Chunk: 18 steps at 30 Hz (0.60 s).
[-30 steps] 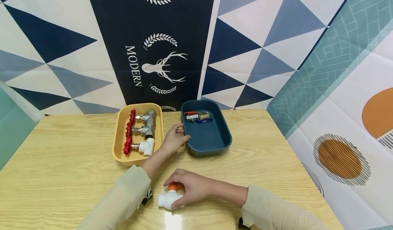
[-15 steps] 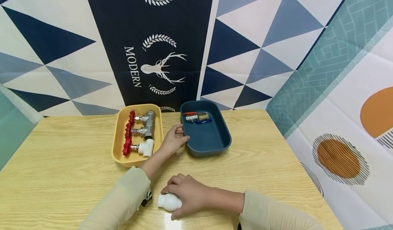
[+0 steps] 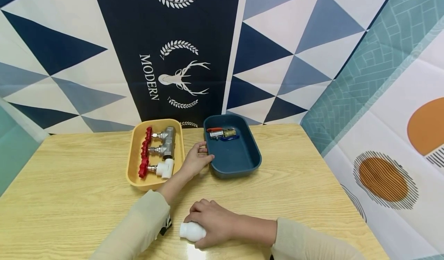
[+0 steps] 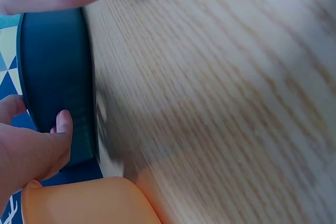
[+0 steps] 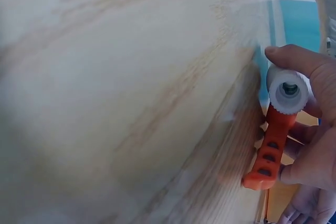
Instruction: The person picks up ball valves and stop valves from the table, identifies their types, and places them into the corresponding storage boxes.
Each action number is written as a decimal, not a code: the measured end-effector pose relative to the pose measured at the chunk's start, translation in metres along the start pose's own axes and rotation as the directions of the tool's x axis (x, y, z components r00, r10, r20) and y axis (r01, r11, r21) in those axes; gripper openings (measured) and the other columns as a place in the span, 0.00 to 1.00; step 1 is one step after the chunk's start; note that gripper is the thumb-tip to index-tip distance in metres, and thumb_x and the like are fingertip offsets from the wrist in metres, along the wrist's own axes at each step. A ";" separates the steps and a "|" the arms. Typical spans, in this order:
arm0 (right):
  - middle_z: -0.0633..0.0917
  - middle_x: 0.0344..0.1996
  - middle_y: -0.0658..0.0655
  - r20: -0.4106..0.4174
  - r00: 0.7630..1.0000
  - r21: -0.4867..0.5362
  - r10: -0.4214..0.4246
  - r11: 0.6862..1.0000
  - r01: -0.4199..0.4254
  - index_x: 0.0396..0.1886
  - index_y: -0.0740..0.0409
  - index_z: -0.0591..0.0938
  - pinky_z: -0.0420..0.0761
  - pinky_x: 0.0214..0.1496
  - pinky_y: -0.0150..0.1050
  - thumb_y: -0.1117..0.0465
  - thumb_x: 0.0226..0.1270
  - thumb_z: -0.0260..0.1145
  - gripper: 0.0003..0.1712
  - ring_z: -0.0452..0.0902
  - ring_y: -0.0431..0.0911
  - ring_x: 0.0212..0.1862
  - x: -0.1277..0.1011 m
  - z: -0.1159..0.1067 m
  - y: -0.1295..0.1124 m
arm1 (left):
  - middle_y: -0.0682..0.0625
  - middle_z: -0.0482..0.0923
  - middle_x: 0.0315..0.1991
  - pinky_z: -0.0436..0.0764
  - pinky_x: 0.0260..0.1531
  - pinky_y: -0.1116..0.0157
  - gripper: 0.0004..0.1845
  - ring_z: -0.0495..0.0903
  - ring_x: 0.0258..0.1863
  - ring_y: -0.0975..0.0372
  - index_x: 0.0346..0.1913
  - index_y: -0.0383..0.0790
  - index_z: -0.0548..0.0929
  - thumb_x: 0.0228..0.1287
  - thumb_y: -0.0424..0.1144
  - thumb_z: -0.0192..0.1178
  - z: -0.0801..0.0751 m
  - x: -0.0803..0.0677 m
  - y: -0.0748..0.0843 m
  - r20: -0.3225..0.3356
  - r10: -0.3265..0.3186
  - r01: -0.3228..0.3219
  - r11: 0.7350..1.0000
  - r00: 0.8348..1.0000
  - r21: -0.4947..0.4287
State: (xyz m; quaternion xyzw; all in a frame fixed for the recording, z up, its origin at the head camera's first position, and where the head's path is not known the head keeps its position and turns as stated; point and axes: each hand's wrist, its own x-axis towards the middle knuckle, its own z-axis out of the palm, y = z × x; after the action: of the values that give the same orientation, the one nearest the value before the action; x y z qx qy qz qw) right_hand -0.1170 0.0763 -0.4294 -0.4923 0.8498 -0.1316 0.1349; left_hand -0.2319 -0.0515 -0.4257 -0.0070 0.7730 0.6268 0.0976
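Note:
A white plastic ball valve (image 3: pixel 192 232) lies low over the near middle of the table, gripped by my right hand (image 3: pixel 216 223) from its right side. Its orange lever handle (image 5: pixel 270 156) is hidden in the head view but shows in the right wrist view, beside my fingers, with the round threaded end facing the camera. Farther off, my left hand (image 3: pixel 195 160) holds the left side of a dark blue tray (image 3: pixel 239 163), thumb against its outer wall in the left wrist view. Inside that tray, at the back, lie metal ball valves (image 3: pixel 223 134) with red and blue handles.
Left of the blue tray stands a yellow tray (image 3: pixel 133 167) holding several valves (image 3: pixel 161 152) with red handwheels, one of them white-bodied. My left forearm passes close to its near right corner. Behind the wooden table (image 3: pixel 79 183) rises a patterned backdrop (image 3: pixel 194 28).
My right hand has closed farther over the ball valve, and its orange handle has gone out of sight in the head view. My left hand stays on the blue tray.

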 end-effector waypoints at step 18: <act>0.75 0.51 0.46 -0.017 0.997 0.160 0.077 0.984 -0.073 0.56 0.44 0.76 0.71 0.50 0.26 0.44 0.51 0.72 0.32 0.67 0.38 0.52 -0.011 -0.032 0.013 | 0.38 0.70 0.57 0.80 0.48 0.60 0.33 0.75 0.54 0.49 0.68 0.37 0.61 0.61 0.34 0.61 -0.001 0.000 0.001 -0.001 0.005 -0.005 1.000 1.000 -0.005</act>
State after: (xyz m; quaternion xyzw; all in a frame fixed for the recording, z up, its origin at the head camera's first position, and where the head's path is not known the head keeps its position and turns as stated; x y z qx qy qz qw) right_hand -0.1334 0.0951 -0.4028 -0.4462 0.8558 -0.1997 0.1691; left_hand -0.2324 -0.0520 -0.4248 -0.0060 0.7714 0.6292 0.0956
